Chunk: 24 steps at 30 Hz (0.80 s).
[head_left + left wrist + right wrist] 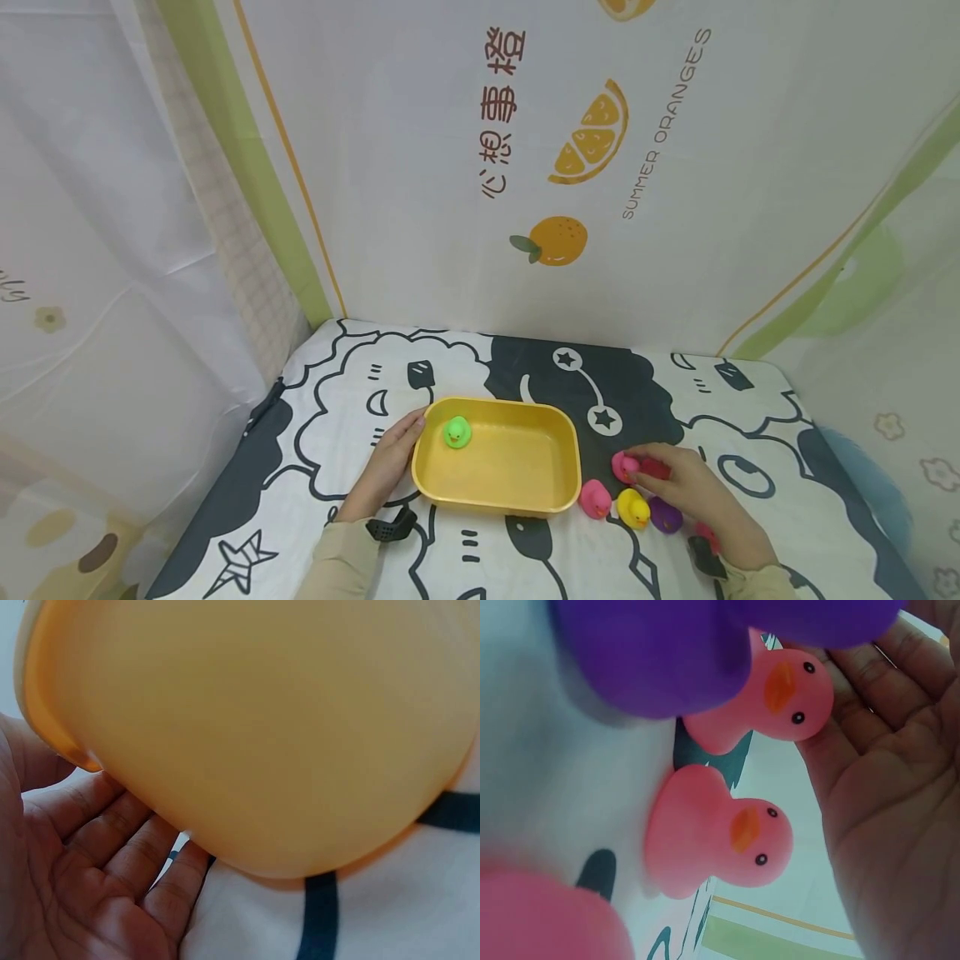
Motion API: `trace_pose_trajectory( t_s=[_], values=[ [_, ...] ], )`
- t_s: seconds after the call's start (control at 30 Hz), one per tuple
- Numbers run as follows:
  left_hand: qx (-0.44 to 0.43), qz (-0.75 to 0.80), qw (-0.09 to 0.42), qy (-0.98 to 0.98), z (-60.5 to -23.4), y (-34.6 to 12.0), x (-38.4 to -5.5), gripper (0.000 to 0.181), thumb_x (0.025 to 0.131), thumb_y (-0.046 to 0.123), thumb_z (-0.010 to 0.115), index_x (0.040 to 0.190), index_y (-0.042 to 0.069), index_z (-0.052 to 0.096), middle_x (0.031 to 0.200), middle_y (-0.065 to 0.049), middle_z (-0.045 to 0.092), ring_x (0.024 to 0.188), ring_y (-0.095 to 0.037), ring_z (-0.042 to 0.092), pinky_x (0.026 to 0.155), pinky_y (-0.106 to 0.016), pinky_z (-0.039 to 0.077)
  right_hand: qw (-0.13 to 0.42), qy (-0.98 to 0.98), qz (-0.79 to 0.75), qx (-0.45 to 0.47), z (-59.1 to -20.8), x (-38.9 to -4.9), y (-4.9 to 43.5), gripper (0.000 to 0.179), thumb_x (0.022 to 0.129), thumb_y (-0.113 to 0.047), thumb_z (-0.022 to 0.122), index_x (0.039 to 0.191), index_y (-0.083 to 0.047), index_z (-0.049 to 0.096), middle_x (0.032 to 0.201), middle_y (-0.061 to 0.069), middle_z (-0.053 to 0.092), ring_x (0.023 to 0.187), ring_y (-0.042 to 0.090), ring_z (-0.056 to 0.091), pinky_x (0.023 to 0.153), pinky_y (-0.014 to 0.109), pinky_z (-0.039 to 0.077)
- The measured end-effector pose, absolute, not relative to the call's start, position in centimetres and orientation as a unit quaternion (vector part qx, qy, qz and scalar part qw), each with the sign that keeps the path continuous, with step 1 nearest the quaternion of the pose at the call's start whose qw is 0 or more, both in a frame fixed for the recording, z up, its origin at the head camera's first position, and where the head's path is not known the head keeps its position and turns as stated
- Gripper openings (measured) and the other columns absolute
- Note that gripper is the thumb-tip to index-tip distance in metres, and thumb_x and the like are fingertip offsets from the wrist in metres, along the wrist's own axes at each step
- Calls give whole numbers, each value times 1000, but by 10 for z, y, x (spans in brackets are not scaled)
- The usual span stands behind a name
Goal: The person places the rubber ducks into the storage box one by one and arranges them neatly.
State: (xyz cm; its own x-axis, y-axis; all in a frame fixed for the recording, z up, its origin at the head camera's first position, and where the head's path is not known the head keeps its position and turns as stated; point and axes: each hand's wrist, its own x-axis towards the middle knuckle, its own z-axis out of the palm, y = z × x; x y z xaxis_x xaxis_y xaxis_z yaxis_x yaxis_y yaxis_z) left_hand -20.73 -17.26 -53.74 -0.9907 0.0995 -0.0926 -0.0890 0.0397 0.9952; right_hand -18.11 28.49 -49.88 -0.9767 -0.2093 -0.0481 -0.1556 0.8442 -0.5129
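This looks like a home, but I can't tell which room. A white cloth [420, 167] with printed oranges [558, 242] hangs at the top middle, and a cartoon cloth [592, 567] lies flat at the bottom.

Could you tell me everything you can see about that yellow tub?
The yellow tub is a shallow, rounded rectangle with an open top, a smooth rim and low walls; it looks like glossy plastic. It sits upright on the black-and-white patterned cloth. A green duck is inside, near the far left corner; the rest of its floor is bare. The left hand holds its left side. A pink duck is by its near right corner, whether touching I cannot tell.
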Motion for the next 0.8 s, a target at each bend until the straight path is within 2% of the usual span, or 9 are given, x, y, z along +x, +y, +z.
trace_pose_trajectory(
  t_s=[0.37,0.8],
  values=[
    [4,692,68,719,-536,-172,-207,50,105,45,47,144,15,55,152,-4,49,145,-25,39,119,-44,32,49,957,-271,-92,-499,-181,285,46,84,-39,81,123,-17,70,119,7,69,113,35,63,89,54,58],
    [1,693,65,718,-536,-172,-206,50,105,44,47,144,14,55,152,-4,49,144,-26,39,118,-44,32,45,954,-280,-100,-498,-182,286,42,85,-34,82,122,-18,70,118,4,70,110,31,64,89,52,58]
  ],
)
